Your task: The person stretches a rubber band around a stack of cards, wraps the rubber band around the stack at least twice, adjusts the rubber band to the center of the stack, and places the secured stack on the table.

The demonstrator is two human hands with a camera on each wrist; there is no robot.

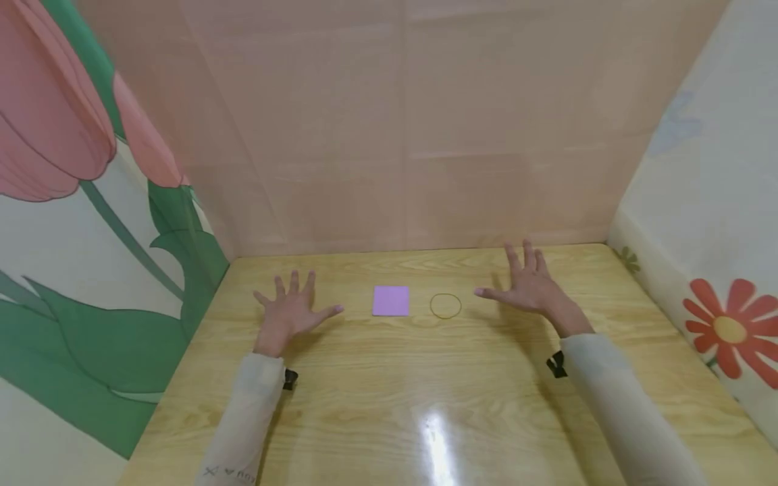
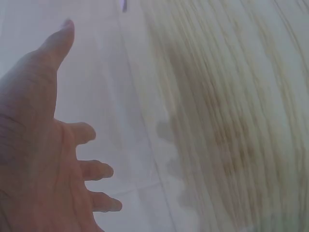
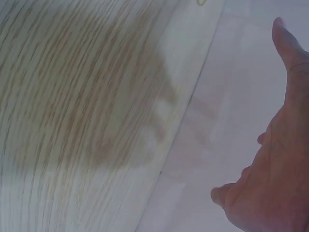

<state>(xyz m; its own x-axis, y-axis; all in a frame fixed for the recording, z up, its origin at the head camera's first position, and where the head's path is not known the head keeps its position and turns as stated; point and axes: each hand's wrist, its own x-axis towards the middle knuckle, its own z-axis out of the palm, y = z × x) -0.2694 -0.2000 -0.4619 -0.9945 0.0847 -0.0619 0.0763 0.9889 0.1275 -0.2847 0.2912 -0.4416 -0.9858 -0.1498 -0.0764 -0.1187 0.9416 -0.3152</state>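
Observed left hand (image 1: 288, 316) and right hand (image 1: 531, 291) spread, empty, flanking purple square (image 1: 391, 301) and yellow loop (image 1: 446, 318) (2 thin items); might fumble either through shallow pinching.

The head view is bright, a white glare streak marking the wood-grain tabletop (image 1: 352, 385) at bottom centre, with soft shadows beside the pale sleeves (image 1: 620, 405). Both wrist views look hazy and washed-out; the left hand (image 2: 38, 159) and right hand (image 3: 275, 169) appear dim, and blurry-edged shadows spread mid-frame.
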